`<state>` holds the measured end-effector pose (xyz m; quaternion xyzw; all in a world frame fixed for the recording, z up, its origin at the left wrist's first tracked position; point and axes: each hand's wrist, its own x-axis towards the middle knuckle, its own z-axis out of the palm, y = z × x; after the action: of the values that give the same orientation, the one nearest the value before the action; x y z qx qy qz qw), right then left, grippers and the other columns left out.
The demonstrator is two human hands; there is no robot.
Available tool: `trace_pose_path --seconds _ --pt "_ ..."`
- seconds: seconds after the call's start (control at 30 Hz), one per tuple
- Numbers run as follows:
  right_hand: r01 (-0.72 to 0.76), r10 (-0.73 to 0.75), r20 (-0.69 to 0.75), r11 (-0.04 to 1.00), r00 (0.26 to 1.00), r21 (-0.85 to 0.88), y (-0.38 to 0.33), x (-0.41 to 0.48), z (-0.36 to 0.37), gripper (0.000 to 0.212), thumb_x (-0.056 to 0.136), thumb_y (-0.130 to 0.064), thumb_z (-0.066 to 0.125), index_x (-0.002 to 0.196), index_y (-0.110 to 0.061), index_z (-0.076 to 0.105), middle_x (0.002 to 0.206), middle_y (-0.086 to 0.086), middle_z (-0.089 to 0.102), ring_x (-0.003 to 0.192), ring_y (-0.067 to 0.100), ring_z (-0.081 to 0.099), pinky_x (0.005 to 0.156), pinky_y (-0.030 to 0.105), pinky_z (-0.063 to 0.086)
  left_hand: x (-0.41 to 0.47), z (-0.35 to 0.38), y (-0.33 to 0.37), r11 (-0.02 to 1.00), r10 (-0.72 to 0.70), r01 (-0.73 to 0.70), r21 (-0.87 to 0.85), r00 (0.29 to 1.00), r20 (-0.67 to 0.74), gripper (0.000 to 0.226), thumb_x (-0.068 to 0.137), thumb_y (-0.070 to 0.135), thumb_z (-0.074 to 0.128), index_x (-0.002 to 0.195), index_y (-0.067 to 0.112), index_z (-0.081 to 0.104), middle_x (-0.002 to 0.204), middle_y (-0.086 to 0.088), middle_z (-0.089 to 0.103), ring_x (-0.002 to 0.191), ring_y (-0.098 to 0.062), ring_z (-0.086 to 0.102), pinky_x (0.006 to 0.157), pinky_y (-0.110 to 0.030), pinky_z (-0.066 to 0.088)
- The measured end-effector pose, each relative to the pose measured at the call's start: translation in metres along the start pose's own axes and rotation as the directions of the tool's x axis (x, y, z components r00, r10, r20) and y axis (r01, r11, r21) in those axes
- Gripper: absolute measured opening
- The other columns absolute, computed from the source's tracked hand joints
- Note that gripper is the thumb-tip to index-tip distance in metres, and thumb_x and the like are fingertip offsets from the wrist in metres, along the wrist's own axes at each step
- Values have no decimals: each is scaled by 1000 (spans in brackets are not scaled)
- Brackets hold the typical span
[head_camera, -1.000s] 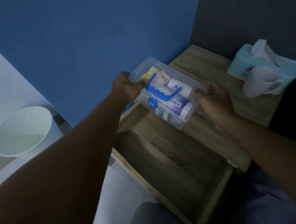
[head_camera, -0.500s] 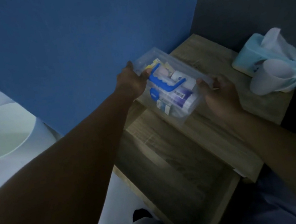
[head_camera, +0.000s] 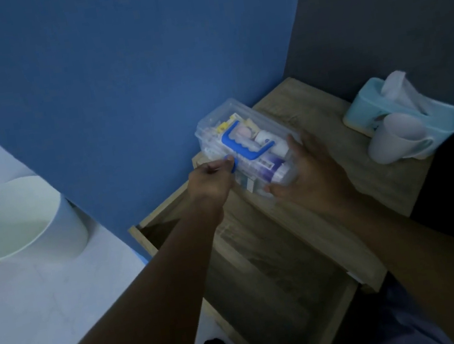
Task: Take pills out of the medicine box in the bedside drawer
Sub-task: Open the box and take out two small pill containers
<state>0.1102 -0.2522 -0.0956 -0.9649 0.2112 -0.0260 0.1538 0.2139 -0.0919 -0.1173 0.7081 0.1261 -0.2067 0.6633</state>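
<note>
A clear plastic medicine box with a blue handle on its lid rests on the left part of the wooden bedside table top. Bottles and packets show through its walls. My left hand pinches the blue latch at the box's near-left side. My right hand cups the box's near-right end. The lid looks closed. Below the box the wooden drawer stands pulled out toward me.
A light blue tissue box with a white cup leaning against it sits at the table's right. A white bin stands on the pale floor at left. A blue wall is behind, a dark wall at right.
The box has come down from mid-air onto the table top. My left hand slid from the box's far-left corner to the blue latch; my right hand shifted to its near end.
</note>
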Motion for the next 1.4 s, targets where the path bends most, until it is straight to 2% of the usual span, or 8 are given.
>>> trace_pose_path --seconds 0.27,0.47,0.57,0.67,0.8,0.93,1.23,1.4 --pt "-41 42 25 998 999 -55 -4 4 0 122 65 -70 73 157 -26 6 166 8 8 151 32 15 112 52 32 -12 -6 -3 801 422 -383 460 906 21 17 89 24 60 94 24 76 78 7 70 67 -5 64 62 -24 55" --pt "-79 79 81 997 994 2 -15 4 -22 120 61 -66 78 157 -23 19 160 6 32 145 27 34 111 48 39 -18 -7 -23 539 372 -430 724 893 254 24 97 30 46 116 19 57 83 6 60 68 -5 60 53 -16 44" --pt "-110 98 75 979 992 172 -15 9 -50 112 50 -64 82 148 -23 45 139 -1 59 122 18 59 98 35 50 -20 -6 -20 547 358 -440 712 892 276 51 95 30 51 142 16 37 136 -9 54 110 -18 62 82 -33 55" --pt "-71 79 -3 909 997 410 -12 15 -77 72 57 -42 85 126 -28 66 100 -20 70 85 -8 65 79 22 55 -20 -6 -14 492 416 -537 686 837 356 78 94 20 51 156 18 3 165 -2 0 150 -26 13 118 -42 29" --pt "108 74 -316 845 946 523 0 24 -94 22 76 -22 77 97 -28 75 86 -16 73 78 -5 67 69 18 54 -14 -3 -12 243 458 -670 701 716 526 82 91 7 51 155 8 -1 164 -10 -8 151 -26 -8 123 -35 3" --pt "98 178 -532 888 828 450 18 31 -82 29 93 -14 56 116 -12 73 110 7 74 103 22 68 85 16 46 -8 2 -21 115 431 -632 766 727 535 88 89 0 49 154 9 -9 164 -11 -13 150 -28 -15 113 -32 -6" --pt "-252 366 -85 774 927 581 36 27 -17 56 103 -9 39 157 -12 21 147 11 47 135 27 47 100 21 35 0 -5 -30 -86 452 -650 755 650 611 91 81 -3 45 152 4 -11 163 -18 -11 149 -34 -12 122 -41 6" --pt "-383 435 19 770 900 510 43 38 -12 28 98 -7 39 84 -30 49 94 2 59 90 21 56 55 18 34 -3 -3 -28 -5 442 -658 753 674 592 92 81 -5 43 152 7 -15 162 -15 -17 148 -31 -18 120 -40 4"
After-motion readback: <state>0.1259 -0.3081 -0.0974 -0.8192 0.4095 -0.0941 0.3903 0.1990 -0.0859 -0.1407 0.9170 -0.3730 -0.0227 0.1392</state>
